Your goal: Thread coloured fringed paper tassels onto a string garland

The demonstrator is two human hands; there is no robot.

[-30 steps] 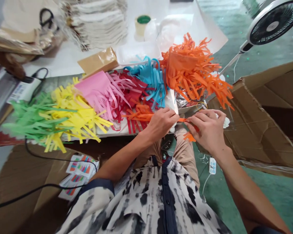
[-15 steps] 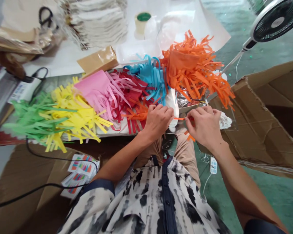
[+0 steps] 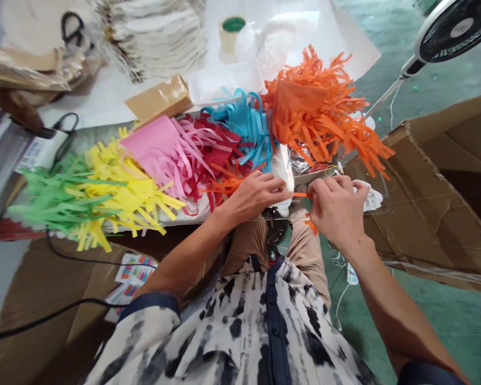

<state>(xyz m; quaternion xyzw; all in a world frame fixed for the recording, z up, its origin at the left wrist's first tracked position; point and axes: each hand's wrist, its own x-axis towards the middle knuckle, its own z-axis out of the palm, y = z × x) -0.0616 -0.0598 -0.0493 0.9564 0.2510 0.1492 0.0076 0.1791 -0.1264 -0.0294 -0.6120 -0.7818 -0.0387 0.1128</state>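
Note:
My left hand [image 3: 253,195] and my right hand [image 3: 336,207] meet at the near edge of a low board, both pinched on one thin orange paper strip [image 3: 300,194] stretched between them. More orange strip ends [image 3: 311,226] hang below my right hand. Beside my left hand lies a loose bunch of orange fringe [image 3: 224,185]. Behind the hands, fringed paper lies in piles: orange [image 3: 320,115], blue [image 3: 246,125], red [image 3: 214,152], pink [image 3: 162,147], yellow [image 3: 122,195] and green [image 3: 54,195].
A large open cardboard box [image 3: 436,187] stands at the right. A white fan [image 3: 451,29] is at the top right. A tape roll [image 3: 231,32], a brown packet [image 3: 158,101], stacked cloth [image 3: 160,37] and scissors [image 3: 74,29] lie behind. A black cable [image 3: 60,251] runs at the left.
Both hands moved slightly away from me toward the board edge. My left fingers stretched out more along the strip, and my right hand closed in on it.

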